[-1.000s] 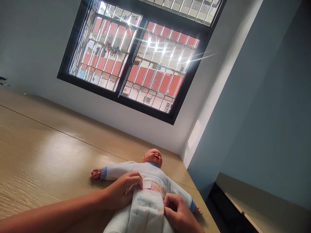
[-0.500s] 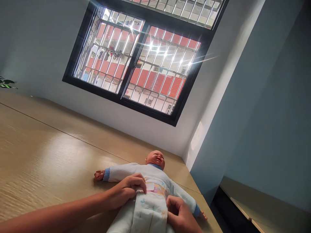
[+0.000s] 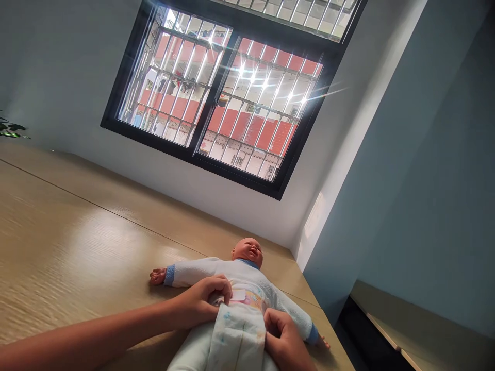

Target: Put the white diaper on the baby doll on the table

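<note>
A baby doll (image 3: 247,251) in white clothes with blue cuffs and collar lies face up, its arms spread. Over its front runs a white diaper (image 3: 237,330) with pale printed marks, a coloured waistband and a light tab across the belly. At the diaper's left upper edge, my left hand (image 3: 211,299) has its fingers curled in a pinch. My right hand (image 3: 284,335) grips the right side edge, thumb and bent forefinger together. The part of the diaper beneath the fingers is hidden.
The wooden tabletop (image 3: 96,232) carries the doll near its right edge, with a seam running across it. Beyond stands a wall with a barred window (image 3: 212,103). A lower wooden surface (image 3: 417,319) lies to the right, and plant leaves (image 3: 13,129) show at far left.
My left hand's fingers have shifted slightly at the diaper's upper edge, with the forefinger more arched. My right hand has moved a little left and up. The doll stays in place.
</note>
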A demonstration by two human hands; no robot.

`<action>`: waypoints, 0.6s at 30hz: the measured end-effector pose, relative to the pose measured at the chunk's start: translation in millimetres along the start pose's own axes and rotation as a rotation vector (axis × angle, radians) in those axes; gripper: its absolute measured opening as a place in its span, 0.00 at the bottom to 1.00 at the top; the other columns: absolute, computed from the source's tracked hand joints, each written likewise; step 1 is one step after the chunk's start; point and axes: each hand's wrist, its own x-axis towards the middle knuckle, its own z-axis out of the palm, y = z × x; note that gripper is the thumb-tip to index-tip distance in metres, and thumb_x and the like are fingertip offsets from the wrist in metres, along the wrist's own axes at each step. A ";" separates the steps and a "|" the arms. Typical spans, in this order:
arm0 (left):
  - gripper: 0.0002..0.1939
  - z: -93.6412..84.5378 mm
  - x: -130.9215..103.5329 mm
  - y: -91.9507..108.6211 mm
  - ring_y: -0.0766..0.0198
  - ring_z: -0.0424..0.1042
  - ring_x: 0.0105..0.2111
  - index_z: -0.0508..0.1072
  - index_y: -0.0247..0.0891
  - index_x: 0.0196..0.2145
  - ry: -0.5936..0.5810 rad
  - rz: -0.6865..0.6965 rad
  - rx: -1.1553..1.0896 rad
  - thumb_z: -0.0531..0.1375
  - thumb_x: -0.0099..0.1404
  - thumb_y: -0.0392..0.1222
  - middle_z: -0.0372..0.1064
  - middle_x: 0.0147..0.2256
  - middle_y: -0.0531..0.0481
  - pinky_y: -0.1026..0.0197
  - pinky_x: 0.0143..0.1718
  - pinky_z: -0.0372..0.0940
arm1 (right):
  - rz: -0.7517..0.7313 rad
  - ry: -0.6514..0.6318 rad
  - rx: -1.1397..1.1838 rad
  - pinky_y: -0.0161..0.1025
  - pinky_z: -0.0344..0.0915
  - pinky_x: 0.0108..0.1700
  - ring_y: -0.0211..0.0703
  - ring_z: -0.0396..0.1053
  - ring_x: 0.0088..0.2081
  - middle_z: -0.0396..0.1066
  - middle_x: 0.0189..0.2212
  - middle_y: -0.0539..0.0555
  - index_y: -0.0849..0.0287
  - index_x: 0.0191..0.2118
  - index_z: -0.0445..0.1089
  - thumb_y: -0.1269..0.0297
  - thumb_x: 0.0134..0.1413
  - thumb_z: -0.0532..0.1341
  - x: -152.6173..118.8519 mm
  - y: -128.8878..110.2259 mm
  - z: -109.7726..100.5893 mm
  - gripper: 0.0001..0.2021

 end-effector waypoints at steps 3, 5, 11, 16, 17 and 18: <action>0.13 2.1 -0.6 -2.8 0.61 0.62 0.37 0.66 0.37 0.28 0.031 -0.009 0.002 0.68 0.54 0.43 0.66 0.35 0.50 0.61 0.40 0.59 | -0.015 -0.013 -0.004 0.36 0.46 0.32 0.37 0.47 0.29 0.48 0.22 0.45 0.56 0.22 0.51 0.56 0.46 0.60 -0.2 1.9 -1.5 0.16; 0.13 2.9 -1.1 -2.9 0.61 0.62 0.37 0.64 0.37 0.26 0.037 -0.015 -0.012 0.67 0.53 0.41 0.67 0.36 0.50 0.61 0.39 0.59 | -0.021 -0.019 -0.014 0.36 0.46 0.32 0.38 0.48 0.29 0.48 0.22 0.46 0.56 0.23 0.52 0.56 0.46 0.60 0.3 2.6 -2.3 0.15; 0.18 3.1 -0.8 -1.8 0.63 0.62 0.36 0.57 0.36 0.20 0.037 -0.039 -0.083 0.66 0.51 0.38 0.67 0.37 0.49 0.63 0.36 0.57 | -0.004 0.023 0.029 0.37 0.45 0.31 0.37 0.47 0.28 0.47 0.21 0.45 0.55 0.21 0.50 0.54 0.43 0.61 3.2 3.6 -0.2 0.18; 0.17 1.4 -1.6 1.5 0.63 0.62 0.37 0.57 0.35 0.20 0.025 -0.042 -0.067 0.65 0.52 0.38 0.67 0.38 0.50 0.63 0.37 0.57 | 0.005 0.021 0.037 0.37 0.44 0.31 0.37 0.46 0.28 0.46 0.21 0.44 0.55 0.21 0.50 0.53 0.42 0.61 1.7 0.4 0.7 0.18; 0.17 1.3 -1.9 2.2 0.62 0.63 0.37 0.58 0.36 0.20 0.024 -0.041 -0.060 0.65 0.52 0.39 0.67 0.37 0.49 0.63 0.38 0.58 | 0.005 0.020 0.034 0.37 0.44 0.30 0.37 0.46 0.27 0.46 0.21 0.44 0.55 0.21 0.50 0.52 0.42 0.61 1.1 -0.8 0.5 0.18; 0.17 1.4 -2.0 2.6 0.62 0.63 0.37 0.58 0.36 0.21 0.025 -0.040 -0.056 0.65 0.52 0.39 0.67 0.37 0.49 0.62 0.38 0.58 | 0.003 0.021 0.034 0.37 0.44 0.30 0.37 0.46 0.27 0.46 0.20 0.44 0.55 0.21 0.50 0.52 0.42 0.61 0.6 -1.8 0.3 0.18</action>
